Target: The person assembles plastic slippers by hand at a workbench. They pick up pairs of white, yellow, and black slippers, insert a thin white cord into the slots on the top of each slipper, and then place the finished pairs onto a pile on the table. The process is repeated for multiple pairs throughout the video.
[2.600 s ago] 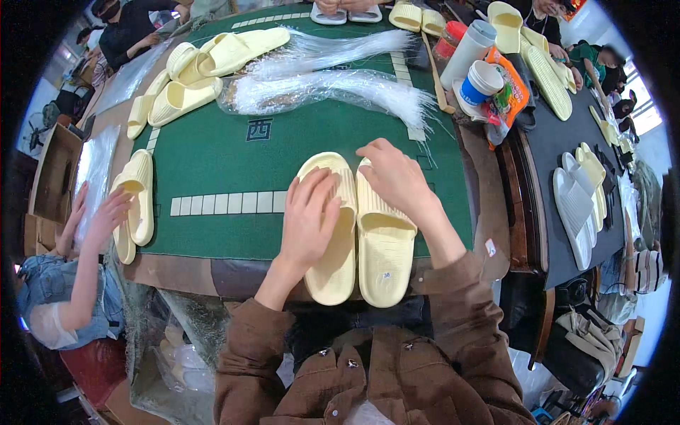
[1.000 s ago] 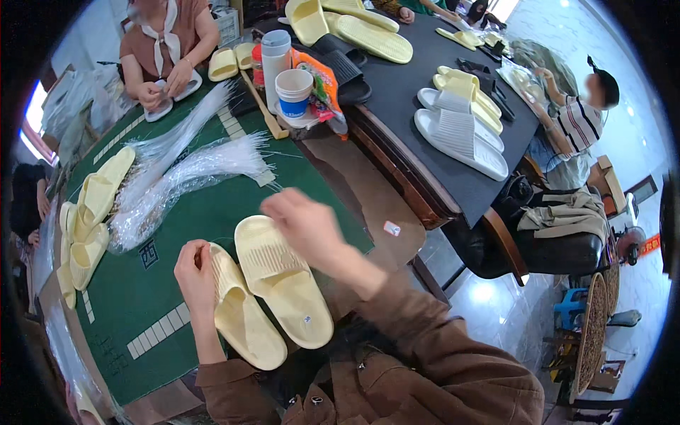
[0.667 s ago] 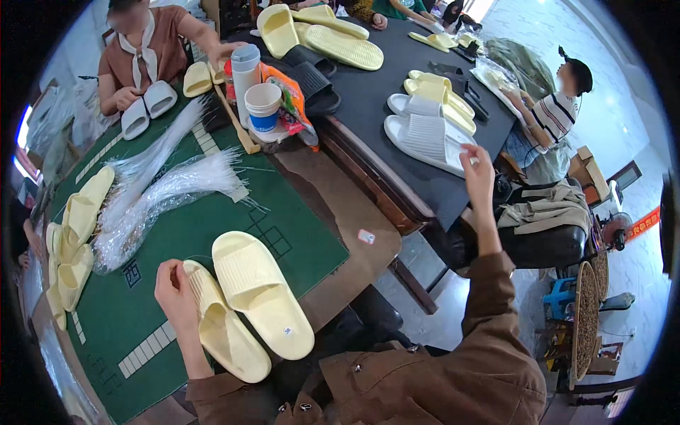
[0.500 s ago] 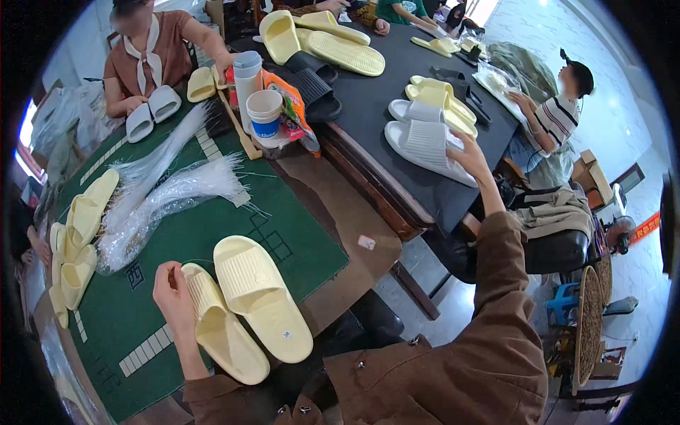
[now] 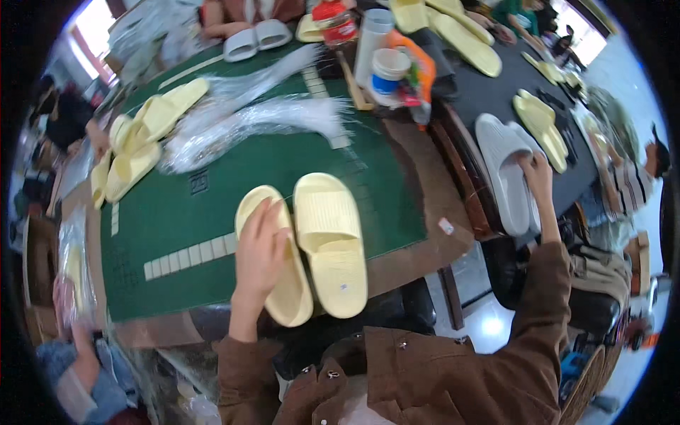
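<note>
Two pale yellow slide slippers (image 5: 338, 280) lie side by side at the near edge of the green mat, toes pointing away from me. My left hand (image 5: 256, 258) rests over the strap of the left slipper (image 5: 292, 297), its fingers stretched out and covering part of it. On the right, my right hand (image 5: 536, 171) is closed on the pale grey slides (image 5: 501, 152) at the edge of the dark table. The nearer slide partly hides the other one.
Bundles of clear plastic strands (image 5: 248, 131) lie across the green mat (image 5: 191, 234). More yellow slippers (image 5: 134, 170) sit at its left. A white cup (image 5: 388, 67), a tall bottle (image 5: 371, 39) and a red-lidded jar (image 5: 334, 25) stand beyond. Other people sit around the tables.
The view has swung left. My left hand has moved from beside the left slipper's toe onto its strap. My right hand has drawn the grey slides to the table edge and turned them.
</note>
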Tool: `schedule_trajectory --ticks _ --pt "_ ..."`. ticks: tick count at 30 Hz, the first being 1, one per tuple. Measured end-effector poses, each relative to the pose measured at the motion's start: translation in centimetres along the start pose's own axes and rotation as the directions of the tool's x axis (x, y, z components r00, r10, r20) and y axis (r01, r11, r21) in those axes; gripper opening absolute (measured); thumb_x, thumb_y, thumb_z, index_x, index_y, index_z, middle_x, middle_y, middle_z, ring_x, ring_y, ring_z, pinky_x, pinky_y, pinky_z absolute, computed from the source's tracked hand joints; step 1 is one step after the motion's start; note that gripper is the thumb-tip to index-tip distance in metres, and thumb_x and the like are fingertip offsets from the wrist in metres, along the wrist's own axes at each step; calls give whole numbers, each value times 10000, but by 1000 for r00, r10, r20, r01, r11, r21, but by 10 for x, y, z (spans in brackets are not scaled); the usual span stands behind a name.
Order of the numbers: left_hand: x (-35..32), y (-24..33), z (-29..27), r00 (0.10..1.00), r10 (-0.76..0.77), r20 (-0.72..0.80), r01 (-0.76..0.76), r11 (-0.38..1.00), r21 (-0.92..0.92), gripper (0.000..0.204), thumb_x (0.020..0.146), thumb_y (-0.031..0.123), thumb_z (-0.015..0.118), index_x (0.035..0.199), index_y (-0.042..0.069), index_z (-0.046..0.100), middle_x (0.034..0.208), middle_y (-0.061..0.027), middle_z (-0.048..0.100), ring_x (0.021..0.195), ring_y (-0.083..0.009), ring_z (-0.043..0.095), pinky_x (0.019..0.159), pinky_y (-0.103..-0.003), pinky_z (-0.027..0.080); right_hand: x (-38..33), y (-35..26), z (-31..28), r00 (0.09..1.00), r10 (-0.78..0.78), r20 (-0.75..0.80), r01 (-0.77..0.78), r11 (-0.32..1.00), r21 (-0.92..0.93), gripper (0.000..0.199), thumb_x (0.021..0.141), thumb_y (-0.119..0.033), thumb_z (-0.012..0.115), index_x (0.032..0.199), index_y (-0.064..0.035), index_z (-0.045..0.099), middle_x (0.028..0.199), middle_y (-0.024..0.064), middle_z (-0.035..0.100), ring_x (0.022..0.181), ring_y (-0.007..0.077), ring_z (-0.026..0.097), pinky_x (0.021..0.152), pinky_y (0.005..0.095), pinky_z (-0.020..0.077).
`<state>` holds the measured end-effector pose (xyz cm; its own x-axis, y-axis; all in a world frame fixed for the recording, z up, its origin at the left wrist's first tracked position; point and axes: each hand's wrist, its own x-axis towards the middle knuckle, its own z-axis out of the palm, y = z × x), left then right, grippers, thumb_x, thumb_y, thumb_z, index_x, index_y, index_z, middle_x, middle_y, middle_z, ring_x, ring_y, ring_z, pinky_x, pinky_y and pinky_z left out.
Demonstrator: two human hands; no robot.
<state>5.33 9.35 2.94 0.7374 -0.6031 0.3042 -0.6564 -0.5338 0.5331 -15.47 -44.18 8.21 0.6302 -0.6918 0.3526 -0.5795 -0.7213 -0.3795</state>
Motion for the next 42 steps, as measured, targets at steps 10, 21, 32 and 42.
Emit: schedule_trajectory --ticks 10,21,32,42 --pt "-53 40 -4 983 -16 -180 16 1000 1 518 818 65 630 1320 42 507 1255 -203 458 1160 -387 455 991 -458 381 -137 -188 22 961 -196 196 102 909 405 331 815 31 601 1143 76 594 976 172 682 944 210 637 804 322 495" --pt "-67 57 38 995 -96 31 90 985 149 601 830 208 676 1381 100 461 1398 -343 277 1321 -516 268 1071 -596 247 -163 -237 110 948 -95 304 -62 882 467 211 838 -84 634 931 95 572 764 202 603 651 271 587 601 377 445" --pt "-89 -23 4 972 -180 -147 219 923 316 545 817 187 620 1321 24 493 1315 -301 437 1231 -444 432 1067 -536 327 -169 -228 113 945 -150 289 -20 858 513 184 829 -74 604 893 91 554 706 166 607 611 183 552 569 346 433" --pt "-151 -253 -162 804 -410 -431 574 725 380 412 907 93 489 1314 47 545 1364 -262 446 1187 -429 486 970 -430 427 -206 -324 123 799 -355 486 -37 777 629 241 742 -113 674 840 95 599 699 219 631 599 294 629 569 372 486"
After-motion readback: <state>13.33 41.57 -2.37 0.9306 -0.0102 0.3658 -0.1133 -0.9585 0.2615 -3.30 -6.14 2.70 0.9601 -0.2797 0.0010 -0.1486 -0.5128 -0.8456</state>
